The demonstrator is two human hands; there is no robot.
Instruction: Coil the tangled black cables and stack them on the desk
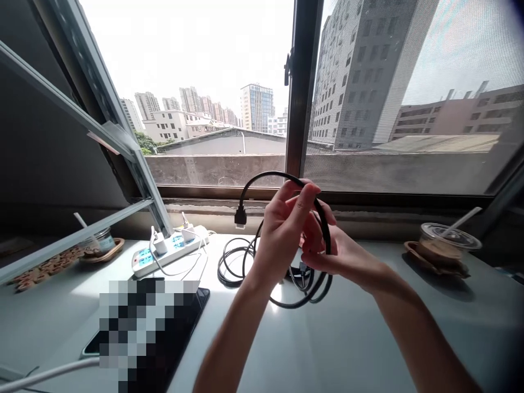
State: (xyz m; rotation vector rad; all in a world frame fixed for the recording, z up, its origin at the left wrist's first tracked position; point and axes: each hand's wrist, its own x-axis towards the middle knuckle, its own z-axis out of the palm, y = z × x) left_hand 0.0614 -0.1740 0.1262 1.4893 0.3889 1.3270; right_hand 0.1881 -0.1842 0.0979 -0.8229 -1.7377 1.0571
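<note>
A black cable with a thick jacket is looped between my two hands above the table. Its free end arcs up and to the left, and a black plug hangs from it. My left hand pinches the cable near the top of the loop. Lower on the right side, my right hand has its fingers closed round the same cable. Below and behind my hands, more black cable coils rest on the table, partly hidden by my left forearm. A second connector shows just under my right hand.
A white power strip with plugs and white cords lies at the left. Nearer are a dark flat device, partly pixelated, and a white cable. A lidded cup stands at right. A metal frame rises at left before the window.
</note>
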